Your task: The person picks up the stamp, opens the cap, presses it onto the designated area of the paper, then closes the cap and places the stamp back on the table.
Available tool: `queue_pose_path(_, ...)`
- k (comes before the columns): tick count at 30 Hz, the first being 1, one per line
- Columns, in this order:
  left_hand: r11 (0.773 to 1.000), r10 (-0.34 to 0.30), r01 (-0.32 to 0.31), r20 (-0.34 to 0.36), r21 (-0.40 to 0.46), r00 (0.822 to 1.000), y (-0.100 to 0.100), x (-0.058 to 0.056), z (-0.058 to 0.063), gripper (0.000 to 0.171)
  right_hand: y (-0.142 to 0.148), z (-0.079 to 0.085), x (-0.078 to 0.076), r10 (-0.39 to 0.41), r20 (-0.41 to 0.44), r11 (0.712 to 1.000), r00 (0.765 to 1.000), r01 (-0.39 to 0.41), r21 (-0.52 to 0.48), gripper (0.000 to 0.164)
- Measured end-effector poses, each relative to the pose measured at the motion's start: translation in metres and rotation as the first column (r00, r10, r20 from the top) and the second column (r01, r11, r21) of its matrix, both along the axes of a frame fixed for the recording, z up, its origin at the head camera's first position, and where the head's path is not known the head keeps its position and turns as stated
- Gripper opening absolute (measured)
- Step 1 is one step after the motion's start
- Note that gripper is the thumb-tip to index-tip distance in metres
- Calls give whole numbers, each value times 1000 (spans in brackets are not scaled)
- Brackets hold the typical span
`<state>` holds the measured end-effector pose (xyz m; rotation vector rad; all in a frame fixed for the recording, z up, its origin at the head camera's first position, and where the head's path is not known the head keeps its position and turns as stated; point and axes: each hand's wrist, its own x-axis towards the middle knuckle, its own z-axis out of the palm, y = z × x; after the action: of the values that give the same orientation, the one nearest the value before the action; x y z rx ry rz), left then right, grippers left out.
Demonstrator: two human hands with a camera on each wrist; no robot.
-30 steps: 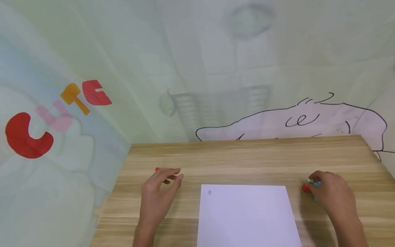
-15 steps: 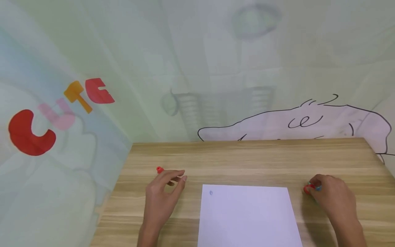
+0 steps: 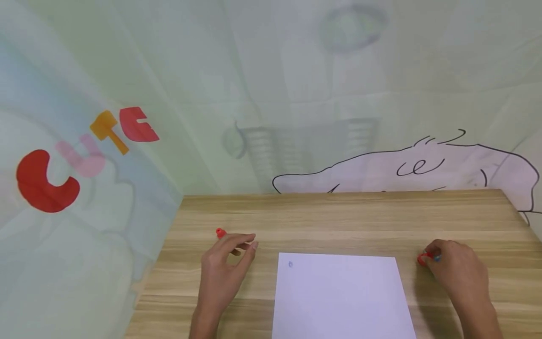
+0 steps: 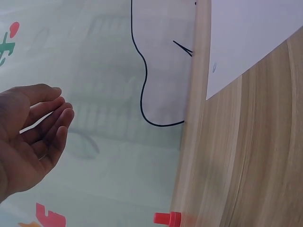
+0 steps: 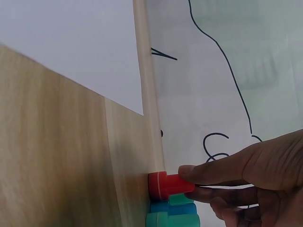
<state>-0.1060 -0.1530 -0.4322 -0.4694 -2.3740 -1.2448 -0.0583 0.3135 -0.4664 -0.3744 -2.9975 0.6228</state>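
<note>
My right hand (image 3: 459,268) pinches the narrow handle of a red stamp (image 5: 162,186) between thumb and fingers, at the table's right side. The stamp stands upright beside a blue stamp (image 5: 175,208) and green ones (image 5: 173,220), which the hand mostly covers in the head view. On the left, my left hand (image 3: 220,275) hovers with loosely bent fingers and holds nothing. Just behind its knuckles another red stamp (image 3: 220,232) stands on the table, partly hidden in the head view. Between the hands lies a white sheet of paper (image 3: 338,296) bearing a small bluish mark (image 3: 290,264) near its far left corner.
The wood-grain table (image 3: 338,216) ends at a back edge against a printed cloth backdrop (image 3: 296,94). Coloured letters and a line-drawn figure decorate the cloth.
My right fingers have shifted from over the green and blue stamps onto the red one beside them. My left hand has moved slightly rightward, showing more of the left red stamp.
</note>
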Motion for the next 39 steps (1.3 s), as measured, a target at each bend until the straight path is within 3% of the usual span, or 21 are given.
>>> queue_pose_path(7, 1000, 3, -2, 26, -8, 1000, 1, 2, 3, 21, -7, 8, 6, -17, -31, 1000, 999, 16, -19, 17)
queue_pose_path(16, 1000, -10, 10, 35, 4, 999, 2, 2, 9, 20, -34, 31, 14, 30, -178, 999, 984, -37, -34, 11)
queue_pose_path(23, 996, -72, 72, -2, 53, 997, 12, -1, 13, 22, -65, 43, 16, 105, -319, 982, 942, -149, -119, 20)
queue_pose_path(32, 980, -149, 154, -46, 126, 988, 36, -2, 15, 25, -106, 54, 7, 170, -435, 927, 884, -293, -233, 27)
queue_pose_path(39, 958, -240, 240, -17, 159, 971, 63, -1, 17, 20, -133, 63, 0, 179, -488, 889, 854, -353, -293, 26)
